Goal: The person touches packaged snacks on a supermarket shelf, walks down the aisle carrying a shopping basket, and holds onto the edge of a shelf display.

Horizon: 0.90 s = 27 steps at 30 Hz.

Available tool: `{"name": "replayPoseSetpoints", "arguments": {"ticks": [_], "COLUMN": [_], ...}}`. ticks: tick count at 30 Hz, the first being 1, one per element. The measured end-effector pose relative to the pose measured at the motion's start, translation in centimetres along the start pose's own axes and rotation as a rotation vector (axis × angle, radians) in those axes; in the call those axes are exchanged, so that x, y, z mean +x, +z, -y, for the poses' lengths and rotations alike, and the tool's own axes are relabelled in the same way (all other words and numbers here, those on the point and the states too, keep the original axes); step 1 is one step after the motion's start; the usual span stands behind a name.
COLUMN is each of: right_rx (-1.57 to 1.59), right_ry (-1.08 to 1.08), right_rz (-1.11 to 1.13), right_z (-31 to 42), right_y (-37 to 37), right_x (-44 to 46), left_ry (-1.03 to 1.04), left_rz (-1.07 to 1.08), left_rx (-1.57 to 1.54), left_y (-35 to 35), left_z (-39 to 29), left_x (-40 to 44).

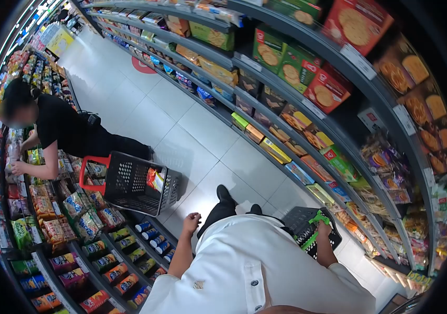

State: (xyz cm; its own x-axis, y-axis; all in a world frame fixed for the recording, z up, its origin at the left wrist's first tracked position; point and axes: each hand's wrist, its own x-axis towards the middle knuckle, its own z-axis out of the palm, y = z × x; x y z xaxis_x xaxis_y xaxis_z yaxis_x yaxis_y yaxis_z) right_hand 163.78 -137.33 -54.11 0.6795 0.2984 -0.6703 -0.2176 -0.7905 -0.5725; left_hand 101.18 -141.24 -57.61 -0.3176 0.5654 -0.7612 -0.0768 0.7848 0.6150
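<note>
My right hand (324, 229) is closed around the green handle (311, 239) of a dark shopping basket (303, 217), which hangs at my right side, partly hidden by my white shirt. On the other side, my left hand (192, 222) hangs free beside my body, its fingers curled in with nothing seen in them. Nearest to it are my dark trouser leg and the cylindrical snack cans (158, 240) on the lower left shelf.
A person in black (71, 125) leans over the left shelves, handling packets. Beside them stands a dark basket with a red handle (95, 172), holding a colourful packet (155, 179). Boxed biscuits (328, 89) line the right shelves. A tiled floor (197, 131) runs between.
</note>
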Motion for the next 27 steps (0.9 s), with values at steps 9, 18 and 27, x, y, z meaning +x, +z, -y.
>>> {"name": "replayPoseSetpoints", "arguments": {"ticks": [9, 18, 27], "right_rx": [-0.052, -0.661, -0.041], "right_ry": [-0.022, -0.381, -0.369], "right_rz": [0.040, 0.101, 0.035], "right_z": [3.0, -5.3, 3.2], "right_y": [9.5, 12.4, 21.1], "right_x": [-4.5, 11.4, -0.1], "left_ry": [0.012, 0.058, -0.073], "left_rz": [0.027, 0.050, -0.001], "left_rx": [-0.022, -0.034, 0.064], "left_y": [-8.1, -11.5, -13.7], "left_z": [-6.4, -2.1, -8.6], "left_x": [6.9, 11.5, 12.9]}}
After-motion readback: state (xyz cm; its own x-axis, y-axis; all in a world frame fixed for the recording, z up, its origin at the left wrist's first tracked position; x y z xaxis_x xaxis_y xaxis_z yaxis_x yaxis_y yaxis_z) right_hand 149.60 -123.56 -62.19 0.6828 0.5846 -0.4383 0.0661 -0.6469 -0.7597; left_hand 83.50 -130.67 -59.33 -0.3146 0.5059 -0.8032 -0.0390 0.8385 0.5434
